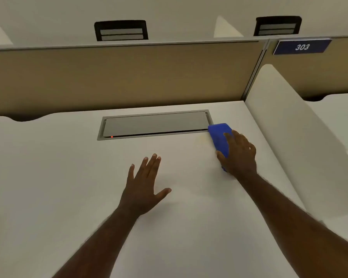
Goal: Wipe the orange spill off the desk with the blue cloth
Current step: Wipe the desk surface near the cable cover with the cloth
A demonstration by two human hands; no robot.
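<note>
Hands lie on the big white flat desk (pixel 48 177). The right hand (pixel 239 155) rests on top of the soft, folded blue cloth (pixel 219 137), with its fingers and thumb curled round it, pressing it down on the desk. The cloth sits at the right end of the long grey metal flap (pixel 155 125) set into the desk, near the white side wall (pixel 289 127). A faint pale orange smear (pixel 202 139) shows just left of the cloth. The left hand (pixel 145 183) lies flat with fingers spread and holds nothing. A dark blue sign reading 303 (pixel 302 47) hangs on the tan back wall (pixel 109 77).
</note>
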